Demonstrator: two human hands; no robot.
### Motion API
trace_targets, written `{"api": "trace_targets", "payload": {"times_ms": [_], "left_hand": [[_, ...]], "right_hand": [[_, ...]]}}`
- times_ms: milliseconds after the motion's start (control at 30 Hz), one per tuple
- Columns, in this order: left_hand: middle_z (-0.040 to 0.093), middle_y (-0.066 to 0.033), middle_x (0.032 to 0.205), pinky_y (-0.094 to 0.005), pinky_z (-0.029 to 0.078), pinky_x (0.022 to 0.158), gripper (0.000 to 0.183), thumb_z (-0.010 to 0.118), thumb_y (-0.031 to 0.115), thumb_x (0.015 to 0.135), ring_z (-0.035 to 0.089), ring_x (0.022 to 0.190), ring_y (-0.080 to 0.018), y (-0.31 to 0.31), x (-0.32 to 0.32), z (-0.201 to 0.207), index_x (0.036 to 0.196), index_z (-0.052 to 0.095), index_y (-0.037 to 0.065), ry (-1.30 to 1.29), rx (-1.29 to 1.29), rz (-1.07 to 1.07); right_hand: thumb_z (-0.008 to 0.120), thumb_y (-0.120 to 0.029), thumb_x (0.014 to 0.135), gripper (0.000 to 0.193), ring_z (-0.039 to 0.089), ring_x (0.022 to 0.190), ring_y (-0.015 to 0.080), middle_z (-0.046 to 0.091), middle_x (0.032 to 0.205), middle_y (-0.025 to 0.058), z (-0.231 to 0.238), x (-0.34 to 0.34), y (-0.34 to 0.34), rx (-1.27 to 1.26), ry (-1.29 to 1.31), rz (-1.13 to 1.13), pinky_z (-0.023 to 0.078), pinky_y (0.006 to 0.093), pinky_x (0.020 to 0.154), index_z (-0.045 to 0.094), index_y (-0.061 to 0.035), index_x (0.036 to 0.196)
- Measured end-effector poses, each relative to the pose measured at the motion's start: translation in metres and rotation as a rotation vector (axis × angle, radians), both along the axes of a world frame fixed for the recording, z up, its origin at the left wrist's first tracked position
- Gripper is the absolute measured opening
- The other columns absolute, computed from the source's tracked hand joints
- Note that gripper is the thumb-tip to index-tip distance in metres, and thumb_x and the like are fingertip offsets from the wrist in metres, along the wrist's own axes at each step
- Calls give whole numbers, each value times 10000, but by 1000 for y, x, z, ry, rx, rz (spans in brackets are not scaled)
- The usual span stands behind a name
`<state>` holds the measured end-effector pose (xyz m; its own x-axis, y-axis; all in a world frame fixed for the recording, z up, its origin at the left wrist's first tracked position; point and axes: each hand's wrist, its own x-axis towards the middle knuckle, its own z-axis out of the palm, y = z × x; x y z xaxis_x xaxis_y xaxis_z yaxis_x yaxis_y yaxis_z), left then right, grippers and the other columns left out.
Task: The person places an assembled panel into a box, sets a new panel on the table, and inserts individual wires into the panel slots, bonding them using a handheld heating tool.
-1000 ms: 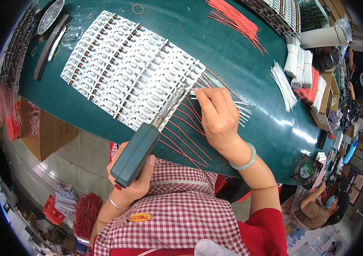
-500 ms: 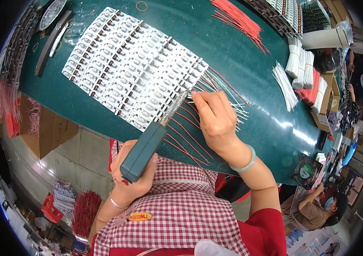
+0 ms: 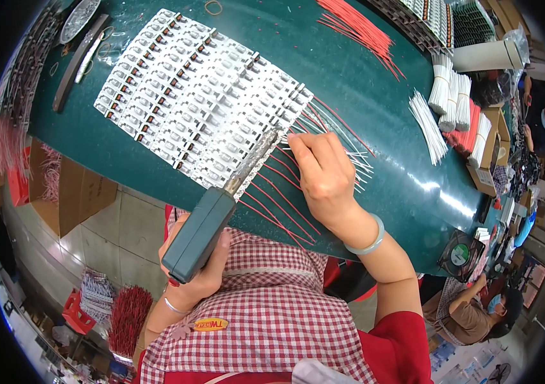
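- Left hand: grip wrapped around a dark green, boxy tool at the near edge of the counter; the fingers close about its body.
- Metal tip of the tool points up and away, over the right-hand edge of the white panel, near the right fingertips. Contact at the point: cannot tell.
- Right hand: grip narrow, thumb and forefinger drawn together at the panel's right edge. Whether a wire is caught between them cannot be told. Pale bracelet at that wrist.
- Panel lies flat on the counter, set aslant, its face crowded with rows of small white parts; dark and orange pieces show in several rows to the left.
- Red wires fan out from the panel's right edge toward the person; white wires spread beyond and partly under the right hand.
- Far side of the counter: loose red bundle. To the right: loose white bunch, just beside tied white bundles.
- Upper left: long dark bar, near an oval dish.
- Lower right: small black fan by the counter's edge.
- Checked apron on the person, below the counter.
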<state>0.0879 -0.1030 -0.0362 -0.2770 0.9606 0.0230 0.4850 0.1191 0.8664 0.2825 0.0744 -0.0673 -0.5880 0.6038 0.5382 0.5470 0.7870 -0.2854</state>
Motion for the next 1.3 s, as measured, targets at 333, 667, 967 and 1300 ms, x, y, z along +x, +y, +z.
{"api": "trace_targets", "payload": {"times_ms": [333,667,967,1300], "left_hand": [[700,-165,955,-343,553,729,263,761,-17,764,697,831,-283,0,3,4,1020,711,-51,-60,-13,41],[683,-158,906,-326,546,662,193,743,-44,740,678,759,-280,13,5,8,929,709,-32,6,65,-10],[670,-150,869,-324,537,631,198,744,-43,738,670,721,-264,1,3,4,933,710,-28,30,73,-18],[700,-186,963,-343,567,712,285,758,-31,748,707,823,-306,-21,-3,-7,1025,700,-64,-32,32,24]], "right_hand": [[665,10,703,332,604,772,227,664,922,105,2,-2,-10,-9,46,5,505,308,587,685,66,1030],[675,1,706,318,603,770,216,661,921,94,-1,-3,-10,-1,26,17,495,299,565,692,59,1018],[707,91,692,332,614,740,244,666,883,109,4,-6,-12,-54,28,-11,514,332,602,706,39,1020],[671,0,716,313,605,779,227,653,916,110,0,-4,-11,26,41,20,502,313,593,678,69,1022]]}}
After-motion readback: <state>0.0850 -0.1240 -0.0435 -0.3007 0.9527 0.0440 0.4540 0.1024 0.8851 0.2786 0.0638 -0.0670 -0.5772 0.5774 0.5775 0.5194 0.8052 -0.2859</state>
